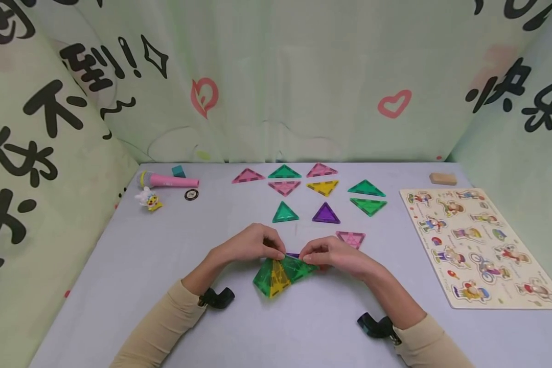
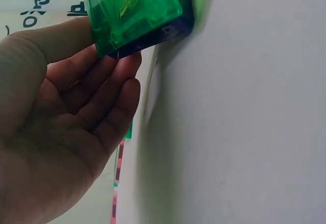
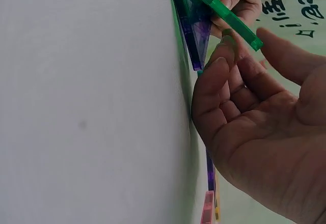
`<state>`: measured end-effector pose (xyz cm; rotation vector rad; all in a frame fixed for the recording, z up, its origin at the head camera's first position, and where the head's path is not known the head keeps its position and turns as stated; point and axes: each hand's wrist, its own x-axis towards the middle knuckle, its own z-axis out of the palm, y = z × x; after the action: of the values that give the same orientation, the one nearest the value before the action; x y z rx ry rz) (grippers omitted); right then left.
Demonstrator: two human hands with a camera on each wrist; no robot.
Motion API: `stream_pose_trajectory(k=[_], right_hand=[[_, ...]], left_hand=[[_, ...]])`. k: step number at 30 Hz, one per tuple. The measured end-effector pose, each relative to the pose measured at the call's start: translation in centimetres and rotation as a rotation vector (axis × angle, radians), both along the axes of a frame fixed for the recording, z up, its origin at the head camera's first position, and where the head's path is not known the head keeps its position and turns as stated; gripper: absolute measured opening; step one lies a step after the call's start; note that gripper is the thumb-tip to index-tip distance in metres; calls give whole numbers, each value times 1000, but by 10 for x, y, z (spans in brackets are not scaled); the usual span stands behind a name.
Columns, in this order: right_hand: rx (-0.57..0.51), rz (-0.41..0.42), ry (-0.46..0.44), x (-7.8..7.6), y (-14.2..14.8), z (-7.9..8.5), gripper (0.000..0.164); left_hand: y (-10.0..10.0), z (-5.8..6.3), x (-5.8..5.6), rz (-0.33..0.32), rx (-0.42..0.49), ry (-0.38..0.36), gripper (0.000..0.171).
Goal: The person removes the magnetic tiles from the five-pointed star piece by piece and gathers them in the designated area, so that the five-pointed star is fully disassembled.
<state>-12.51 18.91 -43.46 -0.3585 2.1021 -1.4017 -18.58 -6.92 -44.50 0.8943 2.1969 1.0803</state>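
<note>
Translucent magnetic tiles in green, yellow and purple form a small built shape on the table in front of me. My left hand pinches its upper left edge; in the left wrist view the thumb lies along a green tile, with purple beneath. My right hand pinches the outer corner of a green triangular tile at the shape's right side. In the right wrist view that tile slants above a purple tile. The underside of the shape is hidden in the head view.
Behind the hands lie several loose triangular tiles, among them a purple one, a green one and a pink one. A wooden picture board and a wooden block are at right. A pink microphone and small toy figure lie at left.
</note>
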Motion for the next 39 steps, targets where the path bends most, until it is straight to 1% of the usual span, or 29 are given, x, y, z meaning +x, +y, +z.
stream_pose_trajectory(k=[3,6,10,15,22,28,33,35,39], right_hand=[[-28,-24,17,-1,0,-2,29],[-38,-43,32,-2,1,-3,27],[2,-34,35,-1,0,-4,23],[61,-13,56,1,-2,-3,23],[72,-8,66,2,-2,-3,15],[60,2,59,2,-2,-2,14],[66,11,82,2,-2,-2,16],[57,11,74,1,-2,-3,15],[18,24,48,0,-1,-6,9]], left_hand=[[1,1,1,-8,16,0,4],[1,1,3,-20,32,-4,4],[2,3,6,-33,48,-1,3],[2,5,8,-39,52,4,4],[4,6,10,-43,51,-14,4],[4,4,10,-9,49,-30,4],[3,4,9,22,69,-37,6],[2,4,8,35,84,-42,6],[-3,3,3,78,116,-48,9]])
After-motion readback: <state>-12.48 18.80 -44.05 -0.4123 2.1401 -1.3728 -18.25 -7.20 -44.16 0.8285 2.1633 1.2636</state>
